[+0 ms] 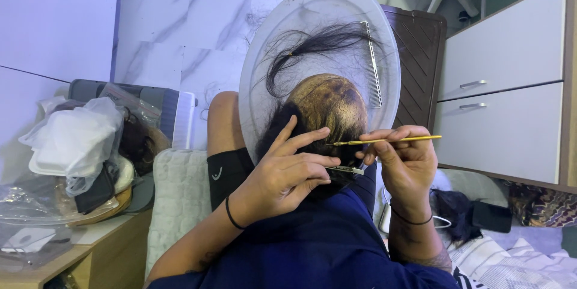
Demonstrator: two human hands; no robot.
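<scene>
Two hands are working at a wig cap (327, 100) that is sitting domed on a pale oval board (258, 85), which is resting on the person's lap. The right hand (406, 166) is pinching a thin yellow-handled needle tool (384, 140) between thumb and fingertips, holding it nearly level with its tip pointing left, at the lower edge of the cap. The left hand (288, 172) is lying against the cap's dark hair, its fingers spread and stretched toward the tool's tip, and a small metal clip (345, 170) is showing just beside its fingertips (whether the fingers are actually gripping the clip, I cannot tell). A loose black strand of hair (300, 48) is curling across the upper part of the board, and a metal comb (374, 63) is lying upright along the board's right side. To the left, a wooden worktop (102, 247) is carrying crumpled plastic bags (72, 139). To the right, a white drawer cabinet (505, 85) is standing.
</scene>
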